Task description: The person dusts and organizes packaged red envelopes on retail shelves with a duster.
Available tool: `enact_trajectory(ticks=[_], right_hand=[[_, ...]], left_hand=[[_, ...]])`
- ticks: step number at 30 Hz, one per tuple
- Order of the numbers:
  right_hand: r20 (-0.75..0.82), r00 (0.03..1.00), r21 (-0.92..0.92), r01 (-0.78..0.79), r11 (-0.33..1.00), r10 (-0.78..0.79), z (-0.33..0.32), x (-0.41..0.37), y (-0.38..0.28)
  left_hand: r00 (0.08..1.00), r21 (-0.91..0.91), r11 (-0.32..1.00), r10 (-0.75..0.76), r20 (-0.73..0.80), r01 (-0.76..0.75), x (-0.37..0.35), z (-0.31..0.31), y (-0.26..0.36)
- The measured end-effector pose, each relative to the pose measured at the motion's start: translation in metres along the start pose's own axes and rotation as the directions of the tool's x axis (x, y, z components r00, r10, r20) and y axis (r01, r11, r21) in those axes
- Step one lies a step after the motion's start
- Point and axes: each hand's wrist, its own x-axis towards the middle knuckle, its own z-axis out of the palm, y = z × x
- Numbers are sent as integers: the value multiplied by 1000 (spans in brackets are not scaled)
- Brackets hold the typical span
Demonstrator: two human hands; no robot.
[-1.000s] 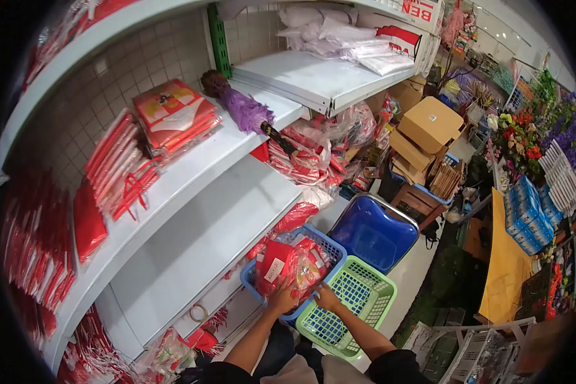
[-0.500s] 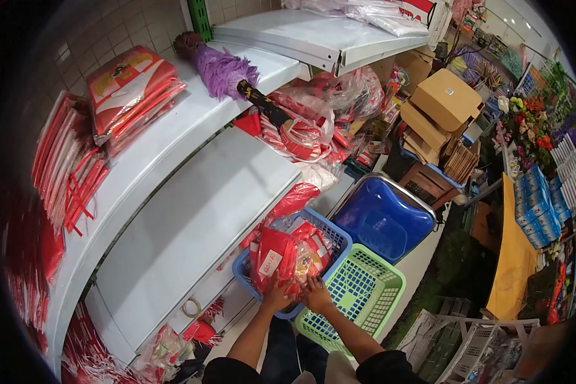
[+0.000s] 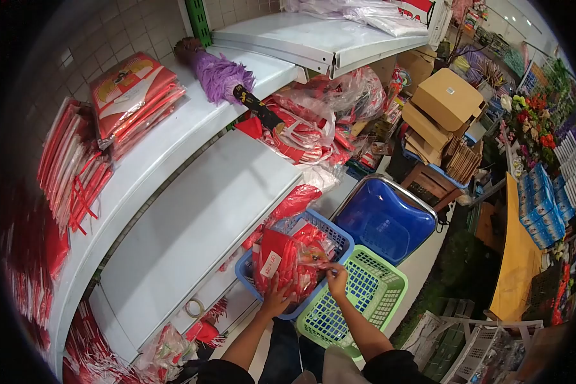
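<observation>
A red packet in clear plastic with a white handwritten label lies among other red packets in a blue basket. My left hand rests on its near side below the label, fingers spread against the plastic. At the packet's right side, my right hand is closed in a pinch on the edge of the plastic wrapping. Beside the blue basket stands a green basket, partly covered by my right forearm.
A blue padded chair stands beyond the baskets. On the left are grey shelves, stacked red packets and a purple feather duster. A tape roll sits on the lower shelf edge. Cardboard boxes are piled behind.
My right hand has moved right, from the packet's lower middle to its right side, drawing the plastic edge out. My left hand stays near the same spot, its fingers now more spread.
</observation>
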Motion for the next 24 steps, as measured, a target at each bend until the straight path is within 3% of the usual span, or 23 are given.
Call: enact_trajectory(ticks=[2, 5, 7, 9, 10, 11, 13, 15, 18, 21, 22, 23, 24], right_hand=[[-89, 995, 102, -40, 994, 49, -12, 3, -10], [-80, 993, 243, -64, 968, 85, -30, 4, -69], [-94, 991, 339, -55, 939, 92, -34, 4, -101], [-46, 993, 336, -88, 938, 109, -45, 3, -147], [-71, 996, 337, -20, 941, 47, -43, 3, -156], [-42, 996, 467, -48, 883, 76, -42, 2, -172], [35, 992, 690, -111, 715, 120, -45, -2, -216], [135, 989, 729, -137, 670, 55, -48, -7, -246], [319, 937, 796, -185, 576, -140, -52, -15, -282], [280, 868, 693, 113, 712, -411, -65, -10, -310], [301, 766, 510, 374, 775, -568, -75, -3, -320], [340, 710, 384, 494, 780, -617, -74, -3, -327], [386, 655, 253, 602, 757, -650, -73, -6, -332]], left_hand=[[998, -18, 1000, -7, -62, 6, -2, -6, 8], [981, 44, 999, 39, -188, -32, -5, -27, 31], [975, -253, 967, -13, -220, -44, -3, -29, 44], [968, -510, 858, -79, -240, -56, 5, -42, 64], [963, -620, 783, -119, -241, -58, 12, -52, 75], [959, -719, 692, -157, -236, -64, 20, -67, 86], [972, -895, 418, -100, -215, -155, 34, -96, 99], [976, -973, 95, -34, -213, -209, 43, -130, 116], [977, -966, 148, 27, -210, -212, 29, -142, 115], [994, -963, -247, -27, -107, -111, 24, -155, 109], [993, -926, -362, -8, -114, -109, 22, -171, 118], [992, -875, -474, 12, -122, -102, 15, -197, 141], [964, -775, -624, 132, -232, -101, 2, -222, 164]])
